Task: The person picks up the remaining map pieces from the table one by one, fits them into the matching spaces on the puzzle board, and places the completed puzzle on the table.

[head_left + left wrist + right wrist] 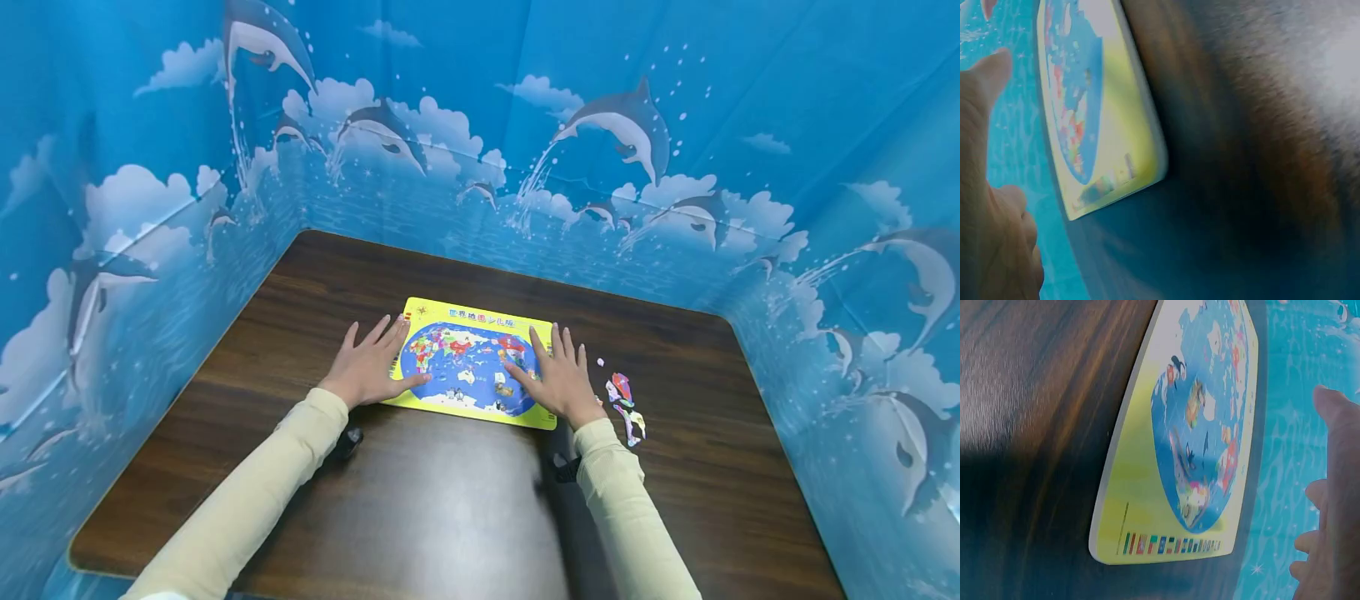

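A world map puzzle board (pixel 480 360) with a yellow border and a blue oval map lies flat on the table. Over its left edge is my left hand (pixel 367 367), fingers spread and thumb reaching across the lower left of the map. My right hand (pixel 558 379) spreads its fingers over the right edge, thumb pointing in over the map. Neither hand grips anything. The left wrist view has the board's corner (pixel 1138 165) beside the left hand (pixel 997 231). A row of small flags (pixel 1172 545) prints along the board's end in the right wrist view, near the right hand (pixel 1335 506).
Several loose, colourful puzzle pieces (pixel 624 400) lie on the dark wooden table (pixel 712 467) just right of the right hand. A blue curtain with dolphins (pixel 465 167) surrounds the table's back and sides. Black wrist straps (pixel 566 468) show under the sleeves.
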`<state>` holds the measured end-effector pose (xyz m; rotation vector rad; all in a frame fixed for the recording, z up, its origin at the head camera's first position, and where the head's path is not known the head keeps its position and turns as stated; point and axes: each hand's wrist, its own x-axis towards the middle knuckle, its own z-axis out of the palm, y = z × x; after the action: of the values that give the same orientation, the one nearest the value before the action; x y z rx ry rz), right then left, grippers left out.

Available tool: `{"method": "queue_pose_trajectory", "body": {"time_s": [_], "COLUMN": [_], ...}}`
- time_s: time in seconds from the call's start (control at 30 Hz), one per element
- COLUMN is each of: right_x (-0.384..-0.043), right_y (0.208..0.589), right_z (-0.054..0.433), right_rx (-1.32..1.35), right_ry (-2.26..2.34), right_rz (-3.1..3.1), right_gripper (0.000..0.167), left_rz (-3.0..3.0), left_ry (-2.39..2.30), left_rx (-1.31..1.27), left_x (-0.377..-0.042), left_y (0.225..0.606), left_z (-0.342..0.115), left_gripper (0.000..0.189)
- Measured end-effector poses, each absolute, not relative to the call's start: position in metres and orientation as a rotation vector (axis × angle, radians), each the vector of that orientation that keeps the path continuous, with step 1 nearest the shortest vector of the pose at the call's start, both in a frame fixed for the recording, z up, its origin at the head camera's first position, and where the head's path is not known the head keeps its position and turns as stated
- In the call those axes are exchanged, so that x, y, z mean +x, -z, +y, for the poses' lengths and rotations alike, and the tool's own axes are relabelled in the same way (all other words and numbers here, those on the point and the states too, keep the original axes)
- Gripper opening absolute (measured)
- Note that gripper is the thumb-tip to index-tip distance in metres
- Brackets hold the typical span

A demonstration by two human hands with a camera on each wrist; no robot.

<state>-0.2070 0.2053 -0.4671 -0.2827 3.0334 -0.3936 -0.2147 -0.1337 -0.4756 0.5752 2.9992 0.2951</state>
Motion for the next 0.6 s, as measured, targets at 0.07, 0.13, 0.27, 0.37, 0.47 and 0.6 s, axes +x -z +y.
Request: {"method": "queue_pose_trajectory", "body": {"time_s": [0.07,0.13,0.27,0.37,0.47,0.6], "right_x": [-0.208,-0.208,-0.209,-0.210,-0.211,-0.211], "right_y": [0.467,0.466,0.465,0.465,0.467,0.470], "right_z": [0.208,0.211,0.217,0.220,0.223,0.226], "right_rx": [-0.275,-0.268,-0.254,-0.245,-0.236,-0.221], "right_ry": [0.395,0.395,0.395,0.391,0.381,0.383], "right_rz": [3.036,3.040,3.033,3.024,3.022,3.026], "right_gripper": [0.092,0.091,0.090,0.090,0.091,0.092], "left_rz": [2.983,2.971,2.938,2.911,2.888,2.889], "left_ry": [-0.305,-0.317,-0.351,-0.363,-0.357,-0.337], "left_rx": [0.580,0.582,0.577,0.576,0.576,0.582], "left_x": [-0.213,-0.212,-0.210,-0.210,-0.210,-0.210], "left_y": [0.480,0.484,0.490,0.494,0.499,0.503], "left_z": [-0.134,-0.134,-0.134,-0.134,-0.134,-0.134], "left_gripper": [0.102,0.101,0.098,0.098,0.099,0.097]}}
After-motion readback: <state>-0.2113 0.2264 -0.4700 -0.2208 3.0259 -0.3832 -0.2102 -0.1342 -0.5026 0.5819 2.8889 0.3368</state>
